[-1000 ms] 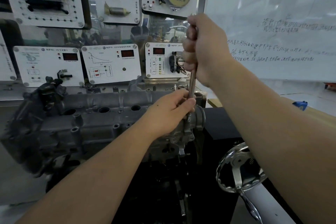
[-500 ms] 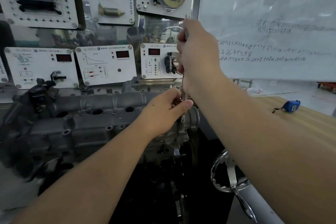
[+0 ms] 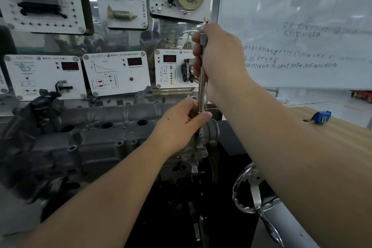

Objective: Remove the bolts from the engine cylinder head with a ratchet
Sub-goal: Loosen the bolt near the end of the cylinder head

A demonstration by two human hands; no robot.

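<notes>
A grey cast engine cylinder head lies lengthwise on a dark stand, with several open round holes along its top. A long steel ratchet stands nearly upright over the head's right end. My right hand is shut around the ratchet's upper part. My left hand pinches the ratchet's lower end where it meets the head. The bolt under the tool is hidden by my fingers.
Training panels with red displays stand right behind the engine. A whiteboard fills the upper right. A chrome handwheel sticks out at the lower right. A blue tape measure lies on the wooden table.
The ratchet's top and my right hand have shifted slightly while my left hand stays at the tool's base. The camera has moved a little, showing more of the wooden table.
</notes>
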